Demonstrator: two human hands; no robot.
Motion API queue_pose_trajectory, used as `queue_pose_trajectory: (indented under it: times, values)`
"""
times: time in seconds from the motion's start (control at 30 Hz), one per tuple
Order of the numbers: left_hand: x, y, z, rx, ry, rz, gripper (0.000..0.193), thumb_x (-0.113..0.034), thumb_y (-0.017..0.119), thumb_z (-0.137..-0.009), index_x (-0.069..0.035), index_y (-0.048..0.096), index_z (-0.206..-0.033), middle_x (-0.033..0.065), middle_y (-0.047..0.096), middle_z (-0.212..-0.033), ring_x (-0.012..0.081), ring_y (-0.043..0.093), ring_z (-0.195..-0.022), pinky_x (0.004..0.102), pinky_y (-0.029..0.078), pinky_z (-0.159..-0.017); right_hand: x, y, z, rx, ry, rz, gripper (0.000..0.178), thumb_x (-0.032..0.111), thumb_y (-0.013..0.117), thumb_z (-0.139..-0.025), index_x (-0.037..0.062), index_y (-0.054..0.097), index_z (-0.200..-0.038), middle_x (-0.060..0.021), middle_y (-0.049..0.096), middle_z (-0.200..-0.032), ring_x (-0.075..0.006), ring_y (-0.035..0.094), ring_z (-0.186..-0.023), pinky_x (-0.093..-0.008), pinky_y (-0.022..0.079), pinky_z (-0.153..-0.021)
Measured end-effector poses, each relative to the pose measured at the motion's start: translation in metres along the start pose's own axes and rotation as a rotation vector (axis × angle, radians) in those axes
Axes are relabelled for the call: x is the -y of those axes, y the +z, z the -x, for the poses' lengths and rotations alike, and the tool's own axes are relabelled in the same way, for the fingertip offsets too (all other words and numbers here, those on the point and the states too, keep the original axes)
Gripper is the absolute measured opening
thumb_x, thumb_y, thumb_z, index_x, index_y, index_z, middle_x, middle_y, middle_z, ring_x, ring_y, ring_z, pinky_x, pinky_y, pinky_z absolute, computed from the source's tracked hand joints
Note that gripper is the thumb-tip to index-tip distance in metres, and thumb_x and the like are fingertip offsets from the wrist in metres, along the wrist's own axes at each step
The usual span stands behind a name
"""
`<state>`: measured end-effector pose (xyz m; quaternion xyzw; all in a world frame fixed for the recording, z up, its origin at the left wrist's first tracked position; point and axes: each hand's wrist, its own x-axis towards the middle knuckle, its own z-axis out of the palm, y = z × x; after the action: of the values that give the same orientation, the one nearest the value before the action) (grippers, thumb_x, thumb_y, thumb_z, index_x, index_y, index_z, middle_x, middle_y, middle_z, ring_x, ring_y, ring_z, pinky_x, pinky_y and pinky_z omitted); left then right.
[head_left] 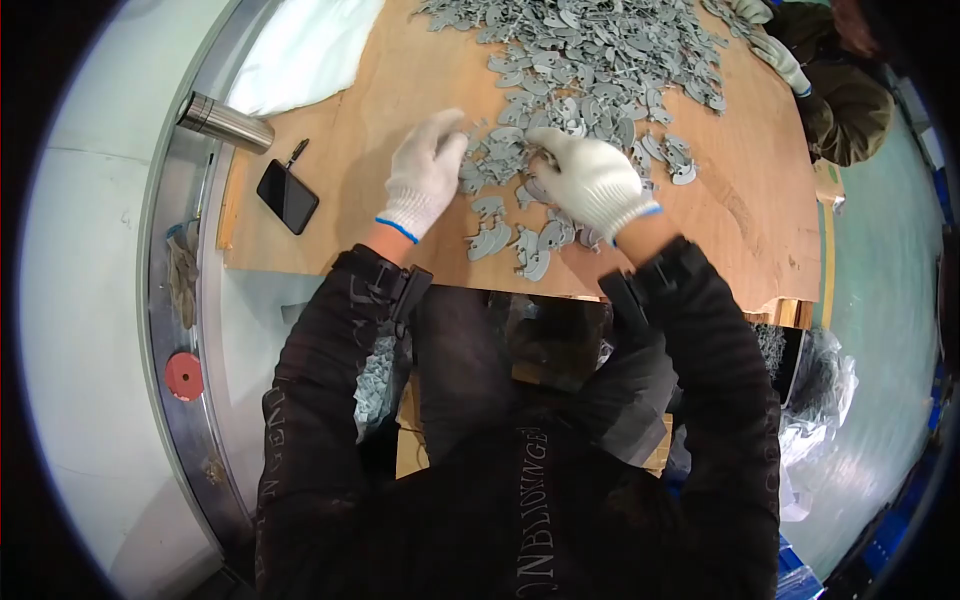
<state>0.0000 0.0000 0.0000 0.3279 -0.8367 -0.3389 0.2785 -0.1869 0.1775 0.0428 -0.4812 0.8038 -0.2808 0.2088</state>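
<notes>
My left hand (426, 172), in a white knit glove with a blue cuff edge, hovers at the left edge of the grey pieces. Its thumb stands a little off from the fingers, and nothing shows between them. My right hand (594, 182), gloved the same way, has its fingers curled in a pinch around a small grey curved part, mostly hidden by the glove. Between and below the hands lie loose flat grey curved parts (536, 262), some overlapping. Beyond them spreads a large heap of the same parts (610, 60) on the wooden tabletop (740, 215).
At the left lie a black phone (287, 197) and a steel flask (226, 122) on its side, near a white sheet (305, 55). Across the table at the right, a co-worker's gloved hand (780, 62) is at the heap. A red disc (184, 376) sits on the left ledge.
</notes>
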Motion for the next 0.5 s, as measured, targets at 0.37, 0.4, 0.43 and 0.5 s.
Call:
queue_pose_trajectory:
  times: [0.37, 0.4, 0.43, 0.5]
  values:
    - [0.007, -0.027, 0.039, -0.152, -0.229, 0.411, 0.03, -0.011, 0.071, -0.106, 0.002, 0.072, -0.133, 0.0102, 0.079, -0.111, 0.0137, 0.072, -0.095, 0.0308, 0.059, -0.085, -0.003, -0.012, -0.009, -0.081, 0.032, 0.065, 0.033, 0.029, 0.07, -0.097, 0.0055, 0.076, -0.119, -0.0172, 0.08, -0.099, -0.0334, 0.079, -0.093, -0.0429, 0.061, -0.085]
    - [0.002, -0.027, 0.04, -0.15, -0.231, 0.416, 0.03, -0.011, 0.071, -0.106, 0.002, 0.072, -0.133, 0.0102, 0.079, -0.111, 0.0137, 0.072, -0.095, 0.0308, 0.059, -0.085, -0.006, -0.015, 0.001, -0.08, 0.035, 0.07, 0.033, 0.029, 0.07, -0.097, 0.0055, 0.076, -0.119, -0.0172, 0.08, -0.099, -0.0334, 0.079, -0.093, -0.0429, 0.061, -0.085]
    - [-0.005, -0.026, 0.042, -0.138, -0.256, 0.449, 0.03, -0.011, 0.071, -0.106, 0.002, 0.072, -0.133, 0.0094, 0.078, -0.11, 0.0128, 0.071, -0.093, 0.0304, 0.058, -0.084, -0.008, -0.019, 0.012, -0.048, 0.056, 0.023, 0.033, 0.027, 0.07, -0.097, 0.0036, 0.076, -0.119, -0.0156, 0.08, -0.097, -0.0302, 0.079, -0.091, -0.041, 0.061, -0.084]
    - [-0.018, -0.022, 0.045, -0.113, -0.299, 0.514, 0.032, -0.011, 0.071, -0.105, 0.001, 0.072, -0.135, 0.0078, 0.077, -0.108, 0.0111, 0.069, -0.088, 0.0295, 0.058, -0.081, -0.011, -0.026, 0.029, 0.011, 0.097, -0.072, 0.032, 0.024, 0.07, -0.097, -0.0003, 0.074, -0.117, -0.0125, 0.081, -0.094, -0.0238, 0.079, -0.087, -0.0372, 0.061, -0.081]
